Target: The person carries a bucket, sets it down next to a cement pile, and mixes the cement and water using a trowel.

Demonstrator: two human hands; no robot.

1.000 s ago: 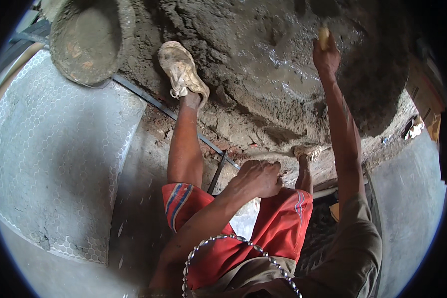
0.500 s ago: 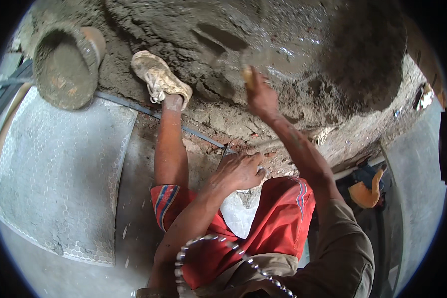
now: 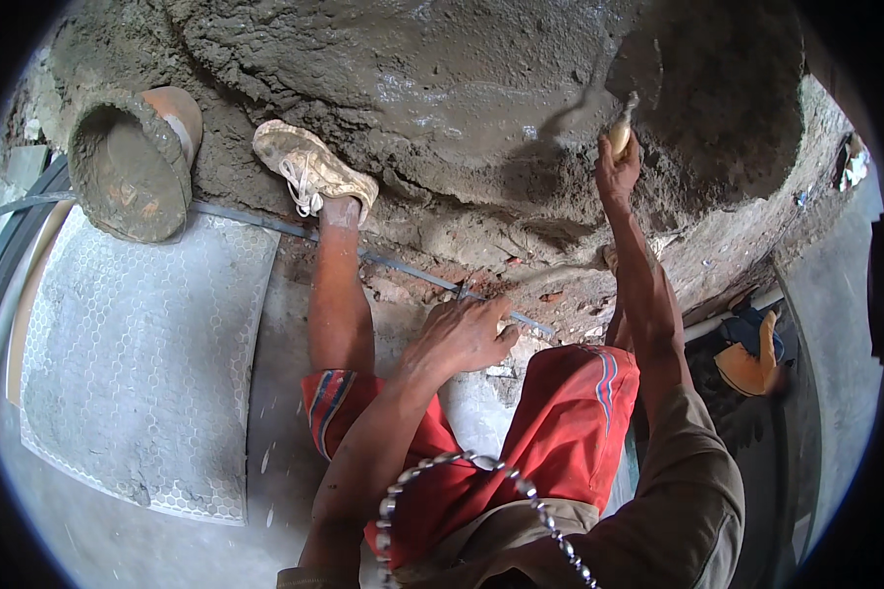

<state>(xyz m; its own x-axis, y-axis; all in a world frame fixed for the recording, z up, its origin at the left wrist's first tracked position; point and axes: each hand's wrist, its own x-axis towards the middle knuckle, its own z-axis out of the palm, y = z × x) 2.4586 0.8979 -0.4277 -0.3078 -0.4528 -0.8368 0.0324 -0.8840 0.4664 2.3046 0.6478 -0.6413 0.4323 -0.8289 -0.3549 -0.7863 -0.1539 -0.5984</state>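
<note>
My right hand (image 3: 618, 175) is closed round the pale handle of a trowel (image 3: 621, 134). Its blade, mortar-coloured and hard to make out, lies against the wet grey mortar (image 3: 432, 98) at the upper right. My left hand (image 3: 465, 336) is over a thin, flat metal strip (image 3: 403, 265) along the mortar's lower edge. Its thumb stands apart from the fingers, whose tips are partly hidden; I see nothing held in it. My left foot, in a mortar-smeared shoe (image 3: 314, 169), is set against the mortar.
A mortar-caked bucket (image 3: 128, 172) lies tipped at the upper left. Below it is a grey panel with a hexagon pattern (image 3: 147, 363). Broken reddish rubble (image 3: 393, 290) runs beneath the strip. An orange and dark item (image 3: 749, 368) lies at the right, beside a pipe.
My right hand has swept right with the trowel, leaving a smoother mortar surface in the middle. My left hand has stayed nearly where it was.
</note>
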